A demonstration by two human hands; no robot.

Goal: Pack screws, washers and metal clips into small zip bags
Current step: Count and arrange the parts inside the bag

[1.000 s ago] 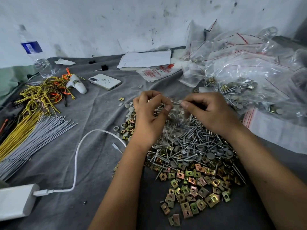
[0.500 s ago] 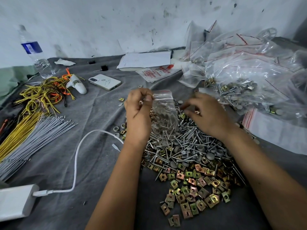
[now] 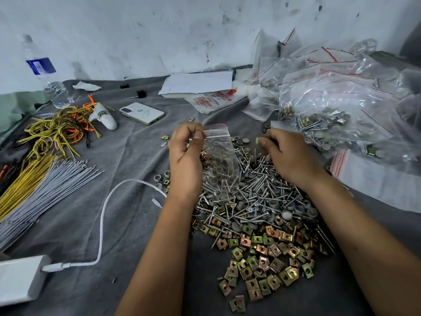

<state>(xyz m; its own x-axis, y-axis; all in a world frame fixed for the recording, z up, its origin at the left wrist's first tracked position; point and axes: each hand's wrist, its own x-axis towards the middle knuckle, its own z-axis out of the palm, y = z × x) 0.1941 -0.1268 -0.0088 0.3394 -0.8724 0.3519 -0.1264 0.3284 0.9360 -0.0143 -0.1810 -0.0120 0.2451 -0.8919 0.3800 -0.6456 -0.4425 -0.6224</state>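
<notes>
A small clear zip bag [image 3: 219,160] with a red-lined top hangs upright over the pile, holding screws and grey washers. My left hand [image 3: 185,153] pinches its top left corner. My right hand [image 3: 287,153] is to the right of the bag, apart from it, pinching a small brass metal clip [image 3: 258,140] at its fingertips. Below both hands lies a heap of silver screws [image 3: 257,195] mixed with grey washers [image 3: 286,215]. Nearer to me spreads a patch of brass metal clips [image 3: 262,265].
Filled and empty zip bags [image 3: 337,110] pile up at the right. A phone [image 3: 141,113], papers [image 3: 198,84] and a water bottle [image 3: 45,74] stand at the back. Yellow and grey wires [image 3: 38,179] lie left. A white charger [image 3: 20,279] and cable [image 3: 102,222] sit at the front left.
Both hands held the bag's top together; now only my left hand holds it, lifted upright. My right hand has let go, moved right and picked up a clip.
</notes>
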